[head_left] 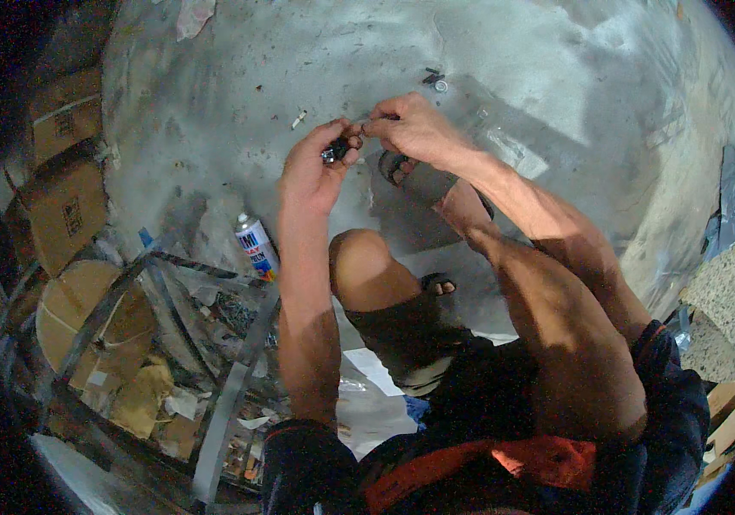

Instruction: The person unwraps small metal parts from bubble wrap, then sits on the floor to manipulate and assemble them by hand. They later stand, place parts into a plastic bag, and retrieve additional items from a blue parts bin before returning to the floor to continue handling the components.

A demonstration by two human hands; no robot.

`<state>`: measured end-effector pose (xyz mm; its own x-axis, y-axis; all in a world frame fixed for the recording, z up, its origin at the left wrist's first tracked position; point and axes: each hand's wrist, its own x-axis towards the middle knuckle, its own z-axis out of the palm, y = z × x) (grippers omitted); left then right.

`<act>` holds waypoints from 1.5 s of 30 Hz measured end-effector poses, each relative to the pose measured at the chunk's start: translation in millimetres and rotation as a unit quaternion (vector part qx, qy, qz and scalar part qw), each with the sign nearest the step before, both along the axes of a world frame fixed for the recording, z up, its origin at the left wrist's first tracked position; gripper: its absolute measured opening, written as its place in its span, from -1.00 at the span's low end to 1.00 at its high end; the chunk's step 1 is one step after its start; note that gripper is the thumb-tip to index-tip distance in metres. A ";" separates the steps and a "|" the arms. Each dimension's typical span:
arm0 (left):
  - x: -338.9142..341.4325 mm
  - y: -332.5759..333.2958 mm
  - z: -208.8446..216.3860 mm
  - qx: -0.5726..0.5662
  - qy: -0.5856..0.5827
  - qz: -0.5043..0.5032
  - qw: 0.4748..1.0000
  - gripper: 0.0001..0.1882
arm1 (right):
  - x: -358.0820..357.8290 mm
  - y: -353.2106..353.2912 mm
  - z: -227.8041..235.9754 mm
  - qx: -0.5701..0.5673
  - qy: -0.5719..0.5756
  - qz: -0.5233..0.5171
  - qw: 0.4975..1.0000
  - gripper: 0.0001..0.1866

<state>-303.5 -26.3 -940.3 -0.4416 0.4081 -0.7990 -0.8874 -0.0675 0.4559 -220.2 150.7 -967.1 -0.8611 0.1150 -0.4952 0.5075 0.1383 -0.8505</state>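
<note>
My left hand [311,172] is closed around a small black part [335,152] with a shiny metallic end; its exact kind is too small to tell. Beside it, the fingers of my right hand [414,130] are pinched together on a thin dark piece [390,117]. The fingertips of both hands meet or nearly meet above the grey floor. Whether the two pieces join between them is hidden by the fingers.
On the floor [238,94] lie a small white stick-like item [299,118], and a white ring [441,87] near black bits. A spray can [254,246] stands left of my knee, by a dark metal frame [232,412] over scraps. Cardboard boxes [65,206] line the left; stone-patterned slabs [732,279] lie right.
</note>
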 end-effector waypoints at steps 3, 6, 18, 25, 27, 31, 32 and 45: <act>10.0 -3.5 -15.1 -0.026 0.043 0.000 0.999 -0.80 | 1.7 -5.6 4.6 0.045 0.035 -0.020 0.998 -0.73; 17.2 -4.5 -21.9 -0.037 0.073 -0.005 0.997 -0.78 | 2.7 -7.9 7.6 0.067 0.072 -0.006 0.995 -0.72; 19.1 -4.4 -25.8 -0.097 0.090 0.058 0.990 -0.68 | 17.1 -17.1 7.0 0.080 0.095 0.015 0.992 -0.75; 32.1 9.3 -9.4 -0.159 0.165 -0.004 0.973 -0.79 | 20.6 -23.2 14.2 -0.014 0.001 -0.052 0.999 -0.73; 32.7 11.2 -2.9 -0.200 0.217 -0.055 0.954 -0.80 | 21.1 -23.8 13.6 -0.016 -0.007 -0.055 0.998 -0.74; 29.6 8.5 3.0 -0.197 0.239 -0.169 0.935 -0.79 | 21.8 -25.7 9.3 0.007 0.001 -0.057 0.998 -0.72; 28.9 6.9 2.4 -0.167 0.225 -0.177 0.943 -0.79 | 22.3 -26.3 8.0 0.010 -0.010 -0.059 0.998 -0.72; 17.4 -3.5 -6.1 -0.095 0.152 -0.113 0.977 -0.78 | 23.0 -13.7 9.2 -0.056 -0.036 -0.051 0.996 -0.74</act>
